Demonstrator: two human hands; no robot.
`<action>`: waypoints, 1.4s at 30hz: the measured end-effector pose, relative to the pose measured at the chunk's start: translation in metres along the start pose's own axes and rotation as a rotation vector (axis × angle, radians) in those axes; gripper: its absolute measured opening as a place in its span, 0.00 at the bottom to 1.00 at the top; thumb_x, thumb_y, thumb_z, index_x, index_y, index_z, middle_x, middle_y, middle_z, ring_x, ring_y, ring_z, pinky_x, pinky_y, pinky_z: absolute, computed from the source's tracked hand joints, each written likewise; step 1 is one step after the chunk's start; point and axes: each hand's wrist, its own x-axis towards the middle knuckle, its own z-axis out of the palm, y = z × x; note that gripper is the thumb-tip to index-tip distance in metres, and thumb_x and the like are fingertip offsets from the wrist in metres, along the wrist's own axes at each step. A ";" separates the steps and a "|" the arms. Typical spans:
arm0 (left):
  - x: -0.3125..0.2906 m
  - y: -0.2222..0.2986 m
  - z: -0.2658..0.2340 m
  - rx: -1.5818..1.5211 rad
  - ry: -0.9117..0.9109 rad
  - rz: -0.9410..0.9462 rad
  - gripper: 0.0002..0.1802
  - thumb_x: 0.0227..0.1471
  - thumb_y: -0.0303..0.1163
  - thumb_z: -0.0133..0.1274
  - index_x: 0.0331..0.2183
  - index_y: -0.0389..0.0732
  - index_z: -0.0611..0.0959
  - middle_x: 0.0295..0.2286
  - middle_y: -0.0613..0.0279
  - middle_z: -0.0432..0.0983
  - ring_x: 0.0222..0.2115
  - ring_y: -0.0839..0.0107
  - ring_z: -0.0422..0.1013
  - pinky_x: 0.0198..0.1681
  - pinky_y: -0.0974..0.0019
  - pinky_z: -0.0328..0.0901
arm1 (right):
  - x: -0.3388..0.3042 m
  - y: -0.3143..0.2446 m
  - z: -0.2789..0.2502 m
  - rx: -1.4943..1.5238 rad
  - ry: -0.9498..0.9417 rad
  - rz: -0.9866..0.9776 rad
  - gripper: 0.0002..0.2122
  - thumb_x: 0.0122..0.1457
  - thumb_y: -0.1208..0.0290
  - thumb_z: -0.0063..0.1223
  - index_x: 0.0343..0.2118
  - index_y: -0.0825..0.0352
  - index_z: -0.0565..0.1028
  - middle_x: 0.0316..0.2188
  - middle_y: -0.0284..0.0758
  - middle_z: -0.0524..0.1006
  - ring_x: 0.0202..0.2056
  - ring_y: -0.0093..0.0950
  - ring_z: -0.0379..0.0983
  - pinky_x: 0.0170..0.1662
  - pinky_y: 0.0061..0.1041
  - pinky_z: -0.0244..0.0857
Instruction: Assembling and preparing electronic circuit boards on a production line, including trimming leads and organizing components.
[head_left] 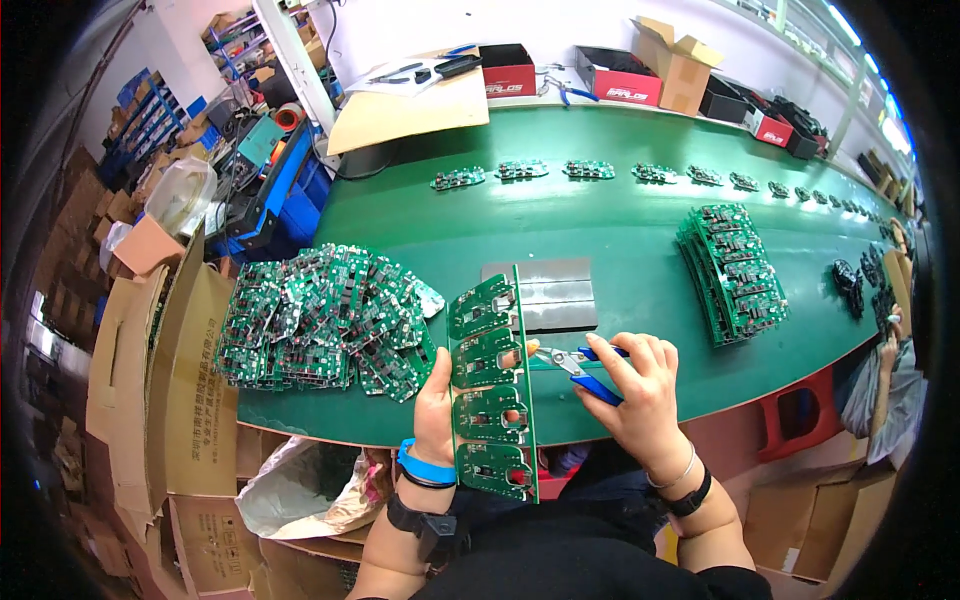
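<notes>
My left hand [433, 410] grips a green circuit board panel [488, 362] by its left edge, holding it upright above the table's near edge. Several joined boards make up the panel, and a narrow strip runs down its right side. A fingertip shows behind that strip. In my right hand [648, 400] are blue-handled side cutters [590, 385], their jaws pointing left, close to the panel's right edge. Whether the jaws touch the panel I cannot tell. Behind the panel lies a dark grey flat block [556, 292], partly hidden by it.
A heap of loose circuit boards [320, 300] covers the table's left side. Stacked board panels [735, 270] stand on the right. A row of small boards [590, 170] crosses the green table [630, 255]. Cardboard boxes [195, 400] flank me; another person's hand [888, 348] shows far right.
</notes>
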 end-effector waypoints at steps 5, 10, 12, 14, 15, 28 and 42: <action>0.000 0.006 0.000 0.073 0.020 0.033 0.35 0.56 0.55 0.23 0.57 0.41 0.50 0.54 0.41 0.50 0.37 0.53 0.72 0.36 0.52 0.71 | -0.014 0.034 -0.021 0.152 -0.228 0.029 0.27 0.35 0.69 0.57 0.44 0.66 0.67 0.38 0.38 0.69 0.43 0.35 0.64 0.50 0.34 0.49; 0.008 0.010 0.003 -0.006 0.001 -0.059 0.36 0.56 0.57 0.23 0.57 0.41 0.50 0.54 0.41 0.49 0.37 0.48 0.71 0.38 0.46 0.69 | -0.030 0.069 -0.034 0.016 -0.412 -0.048 0.28 0.37 0.65 0.61 0.45 0.64 0.67 0.41 0.37 0.68 0.48 0.35 0.61 0.54 0.38 0.44; 0.013 0.009 0.002 0.016 0.034 -0.123 0.36 0.56 0.57 0.22 0.57 0.42 0.51 0.54 0.42 0.51 0.37 0.46 0.70 0.39 0.43 0.67 | -0.021 0.064 -0.033 -0.054 -0.374 -0.081 0.27 0.38 0.65 0.61 0.45 0.64 0.68 0.42 0.37 0.67 0.47 0.36 0.61 0.52 0.38 0.47; 0.016 0.006 0.000 0.062 0.049 -0.153 0.36 0.55 0.57 0.22 0.57 0.42 0.52 0.53 0.44 0.53 0.40 0.47 0.69 0.41 0.43 0.66 | -0.006 0.054 -0.025 0.124 -0.264 -0.091 0.25 0.40 0.67 0.61 0.44 0.65 0.69 0.40 0.37 0.68 0.45 0.37 0.62 0.49 0.36 0.53; 0.022 0.000 0.006 0.111 0.077 -0.168 0.36 0.56 0.57 0.23 0.57 0.43 0.52 0.53 0.41 0.53 0.41 0.48 0.68 0.41 0.44 0.67 | 0.000 0.048 -0.016 0.212 -0.221 -0.117 0.23 0.41 0.70 0.60 0.44 0.65 0.69 0.38 0.37 0.69 0.41 0.36 0.64 0.44 0.34 0.57; 0.072 0.048 0.095 1.906 -0.005 0.094 0.19 0.45 0.27 0.55 0.41 0.35 0.72 0.33 0.61 0.73 0.33 0.75 0.69 0.34 0.70 0.65 | 0.028 0.043 0.001 0.507 -0.223 -0.037 0.06 0.45 0.74 0.57 0.19 0.68 0.71 0.18 0.39 0.71 0.23 0.37 0.70 0.28 0.30 0.65; 0.152 0.045 0.077 2.902 -0.120 -0.035 0.18 0.34 0.32 0.60 0.34 0.45 0.80 0.27 0.54 0.76 0.31 0.56 0.72 0.33 0.58 0.66 | 0.019 0.026 0.040 0.199 -0.457 -0.289 0.06 0.47 0.72 0.51 0.19 0.67 0.70 0.21 0.38 0.69 0.29 0.37 0.68 0.33 0.33 0.65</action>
